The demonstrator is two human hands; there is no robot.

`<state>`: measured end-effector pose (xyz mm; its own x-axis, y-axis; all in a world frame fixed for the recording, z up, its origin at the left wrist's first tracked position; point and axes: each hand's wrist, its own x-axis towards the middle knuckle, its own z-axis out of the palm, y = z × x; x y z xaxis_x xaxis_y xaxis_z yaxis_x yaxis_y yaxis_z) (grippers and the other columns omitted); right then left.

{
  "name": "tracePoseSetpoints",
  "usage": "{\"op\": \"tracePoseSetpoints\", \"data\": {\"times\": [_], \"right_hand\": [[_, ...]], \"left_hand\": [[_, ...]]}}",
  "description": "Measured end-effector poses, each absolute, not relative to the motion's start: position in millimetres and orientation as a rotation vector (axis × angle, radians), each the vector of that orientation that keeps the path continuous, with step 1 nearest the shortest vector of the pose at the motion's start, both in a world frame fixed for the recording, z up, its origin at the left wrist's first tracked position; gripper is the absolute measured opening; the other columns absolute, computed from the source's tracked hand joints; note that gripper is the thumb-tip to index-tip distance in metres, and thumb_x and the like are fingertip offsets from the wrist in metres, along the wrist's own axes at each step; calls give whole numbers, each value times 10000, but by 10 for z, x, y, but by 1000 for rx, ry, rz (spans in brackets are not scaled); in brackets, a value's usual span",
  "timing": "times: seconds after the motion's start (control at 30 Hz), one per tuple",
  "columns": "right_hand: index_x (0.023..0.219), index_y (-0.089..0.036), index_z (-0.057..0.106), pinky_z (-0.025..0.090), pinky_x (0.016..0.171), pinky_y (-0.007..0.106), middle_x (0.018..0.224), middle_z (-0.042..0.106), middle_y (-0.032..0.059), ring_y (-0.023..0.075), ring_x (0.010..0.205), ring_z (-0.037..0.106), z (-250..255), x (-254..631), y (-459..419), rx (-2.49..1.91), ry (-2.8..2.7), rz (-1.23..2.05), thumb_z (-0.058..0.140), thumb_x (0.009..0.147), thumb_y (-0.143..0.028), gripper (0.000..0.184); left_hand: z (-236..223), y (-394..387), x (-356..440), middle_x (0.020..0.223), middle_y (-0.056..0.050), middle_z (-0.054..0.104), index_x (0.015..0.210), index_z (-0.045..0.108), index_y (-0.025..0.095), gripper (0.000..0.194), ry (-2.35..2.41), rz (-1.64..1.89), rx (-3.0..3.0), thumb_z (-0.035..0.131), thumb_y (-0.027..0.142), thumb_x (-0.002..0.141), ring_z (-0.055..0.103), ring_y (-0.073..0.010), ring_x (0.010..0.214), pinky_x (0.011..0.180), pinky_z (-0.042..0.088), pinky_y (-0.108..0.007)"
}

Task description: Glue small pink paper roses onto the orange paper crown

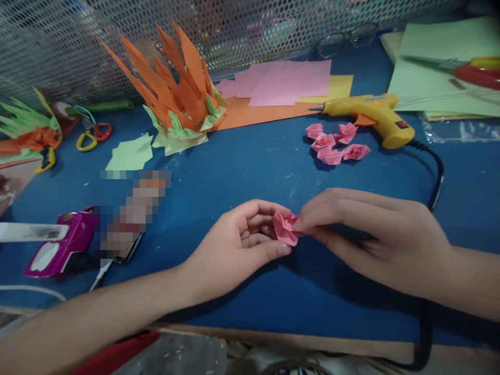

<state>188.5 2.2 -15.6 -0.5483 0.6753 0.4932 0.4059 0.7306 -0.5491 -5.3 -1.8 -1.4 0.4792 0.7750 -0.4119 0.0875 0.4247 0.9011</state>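
Observation:
A small pink paper flower (286,230) is held over the front part of the blue table, between both hands. My left hand (250,237) has its fingers and thumb closed around the flower's left side. From the right, my right hand (371,237) pinches the flower's other edge between thumb and fingers; its fingertips partly hide that side. Beyond the hands lies a cluster of several finished-looking pink paper roses (325,142). Just behind them rests a yellow glue gun (369,113), its nozzle pointing left and its black cord running down past my right hand.
An orange paper plant (175,83) stands at the back near a metal mesh (250,31). Pink sheets (287,80), green sheets (441,78) and red-handled scissors (478,73) lie along the back. Small scissors (94,136), a phone (133,247) and a purple packet (66,242) are left.

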Motion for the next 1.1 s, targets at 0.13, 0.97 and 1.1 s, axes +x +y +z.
{"op": "tracePoseSetpoints", "data": {"times": [0.13, 0.97, 1.1], "right_hand": [[857, -225, 586, 488, 679, 190, 869, 603, 15, 86, 758, 591, -180, 1903, 6, -820, -2217, 400, 452, 823, -94, 192], [838, -209, 580, 493, 636, 179, 804, 631, 17, 83, 735, 599, -132, 1830, -12, -798, -2216, 563, 482, 836, -148, 115], [862, -205, 585, 495, 648, 167, 837, 628, 30, 78, 747, 598, -147, 1832, -35, -726, -2238, 571, 475, 830, -117, 144]], "left_hand": [[1, -15, -38, 778, 34, 611, 829, 595, 157, 183, 969, 514, 1030, 685, 127, 673, 577, -57, 726, 689, 466, -160], [-6, -134, 13, 886, 10, 585, 1126, 450, 208, 428, 1053, 632, 1140, 554, 59, 738, 581, -89, 835, 772, 446, -194], [3, -159, 19, 862, 28, 538, 1246, 340, 262, 607, 1047, 631, 1200, 514, 19, 718, 555, -81, 821, 785, 435, -201]]}}
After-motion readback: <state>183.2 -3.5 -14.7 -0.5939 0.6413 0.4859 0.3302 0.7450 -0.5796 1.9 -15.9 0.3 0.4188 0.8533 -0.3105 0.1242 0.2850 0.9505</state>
